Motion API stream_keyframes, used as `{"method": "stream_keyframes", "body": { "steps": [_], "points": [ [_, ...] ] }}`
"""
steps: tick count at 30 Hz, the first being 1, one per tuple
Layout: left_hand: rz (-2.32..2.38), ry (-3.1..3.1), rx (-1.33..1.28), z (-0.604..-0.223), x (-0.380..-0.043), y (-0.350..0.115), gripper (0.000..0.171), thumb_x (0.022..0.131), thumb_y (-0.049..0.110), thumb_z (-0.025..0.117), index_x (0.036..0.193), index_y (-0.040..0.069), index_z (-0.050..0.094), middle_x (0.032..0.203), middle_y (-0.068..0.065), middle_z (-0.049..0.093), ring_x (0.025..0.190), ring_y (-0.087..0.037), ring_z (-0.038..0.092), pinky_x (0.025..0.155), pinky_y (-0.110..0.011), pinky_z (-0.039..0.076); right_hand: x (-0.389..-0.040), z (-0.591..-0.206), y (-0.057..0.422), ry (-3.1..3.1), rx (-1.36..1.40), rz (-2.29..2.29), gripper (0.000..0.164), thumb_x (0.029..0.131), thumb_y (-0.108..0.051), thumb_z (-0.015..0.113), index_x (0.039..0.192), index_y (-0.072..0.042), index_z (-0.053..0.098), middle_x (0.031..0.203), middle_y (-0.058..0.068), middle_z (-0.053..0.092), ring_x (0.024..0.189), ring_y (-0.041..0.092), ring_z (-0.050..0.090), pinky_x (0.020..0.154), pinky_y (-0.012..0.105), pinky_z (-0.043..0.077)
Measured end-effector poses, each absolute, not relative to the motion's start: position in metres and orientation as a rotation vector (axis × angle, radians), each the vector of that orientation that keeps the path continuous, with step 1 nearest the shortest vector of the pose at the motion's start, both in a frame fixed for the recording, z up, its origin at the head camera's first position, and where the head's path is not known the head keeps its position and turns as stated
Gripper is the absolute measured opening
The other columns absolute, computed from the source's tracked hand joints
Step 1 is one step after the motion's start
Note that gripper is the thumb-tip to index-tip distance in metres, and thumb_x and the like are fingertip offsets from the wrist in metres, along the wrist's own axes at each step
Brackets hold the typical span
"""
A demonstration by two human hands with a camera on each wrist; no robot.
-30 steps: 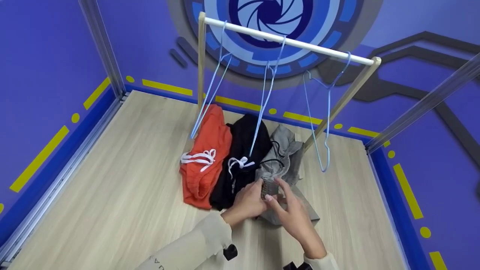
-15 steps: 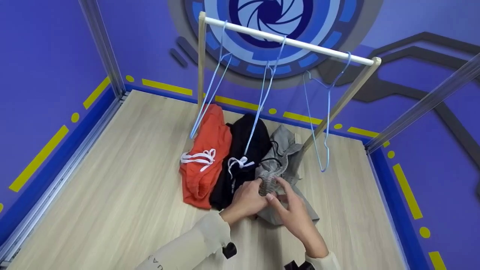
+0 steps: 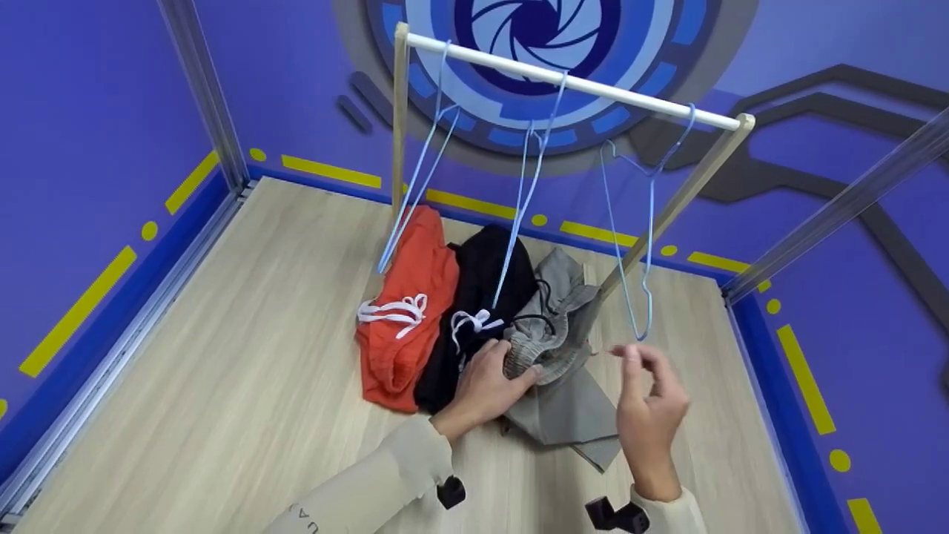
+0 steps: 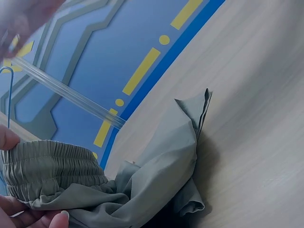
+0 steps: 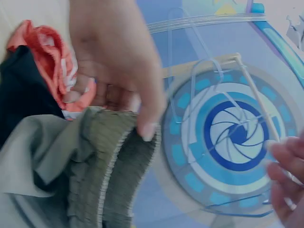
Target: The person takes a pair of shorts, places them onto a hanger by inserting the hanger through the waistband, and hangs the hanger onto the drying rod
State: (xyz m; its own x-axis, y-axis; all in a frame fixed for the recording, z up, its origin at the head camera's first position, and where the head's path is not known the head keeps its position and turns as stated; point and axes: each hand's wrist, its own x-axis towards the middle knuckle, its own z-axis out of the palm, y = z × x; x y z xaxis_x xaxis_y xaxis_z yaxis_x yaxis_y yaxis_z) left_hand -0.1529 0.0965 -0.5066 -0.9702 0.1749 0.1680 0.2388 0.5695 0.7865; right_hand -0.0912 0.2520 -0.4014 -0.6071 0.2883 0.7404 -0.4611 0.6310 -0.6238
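Observation:
Grey drawstring pants (image 3: 567, 415) lie bunched on the wooden surface, their gathered elastic waistband (image 4: 52, 166) raised toward the person. My left hand (image 3: 485, 387) grips the near side of that waistband, thumb inside the opening and fingers outside, as the right wrist view shows. To the right of the pants, my right hand (image 3: 652, 415) is lifted away from them, fingers loosely bent, just below the bottom of a blue hanger (image 3: 643, 335). In the right wrist view, nothing shows between the right hand's fingers (image 5: 285, 175). The left wrist view has the right hand blurred at its top corner.
Orange drawstring bottoms (image 3: 411, 297) and black ones (image 3: 493, 259) lie left of the grey pair. Over them stands a wooden rack with a white rod (image 3: 593, 87), bearing two more blue hangers (image 3: 419, 185). Blue panels (image 3: 96, 148) enclose the back and sides.
My right hand has moved off the grey waistband to the right, toward the right hanger. The left hand stays at the waistband, which now stands more open, and the cloth below has spread.

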Motion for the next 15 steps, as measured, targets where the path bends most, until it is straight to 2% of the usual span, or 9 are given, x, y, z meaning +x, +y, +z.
{"method": "stream_keyframes", "body": {
  "steps": [2, 5, 15],
  "points": [
    [-1.381, -2.71, -0.365, -0.506, -0.153, 0.096, 0.041, 0.074, 0.055, 0.062, 0.086, 0.015, 0.057, 0.084, 0.003, 0.054, 0.073, -0.015, 0.053, 0.063, -0.029, 0.04, -0.091, -0.391, 0.251, -1.845, 0.132, 1.045, 0.009, 0.084, 0.007, 0.053, 0.082, 0.012, 0.06, 0.079, 0.018, 0.062, 0.08, 0.009, 0.056, 0.075, 0.018, 0.041],
    [-1.378, -2.71, -0.372, -0.505, -0.153, 0.095, 0.042, 0.074, 0.055, 0.062, 0.086, 0.015, 0.058, 0.083, 0.003, 0.055, 0.074, -0.016, 0.054, 0.064, -0.03, 0.041, -0.095, -0.381, 0.253, -1.755, 0.095, 1.012, 0.011, 0.084, 0.004, 0.054, 0.084, 0.013, 0.059, 0.083, 0.018, 0.06, 0.084, 0.01, 0.053, 0.077, 0.022, 0.039],
    [-1.385, -2.716, -0.35, -0.506, -0.153, 0.095, 0.041, 0.074, 0.056, 0.062, 0.083, 0.016, 0.056, 0.081, 0.003, 0.055, 0.071, -0.014, 0.052, 0.06, -0.028, 0.038, -0.107, -0.375, 0.267, -1.88, -0.086, 0.959, 0.019, 0.086, -0.004, 0.058, 0.101, 0.007, 0.058, 0.105, 0.017, 0.057, 0.103, 0.01, 0.048, 0.084, 0.024, 0.034]
  ]
}}
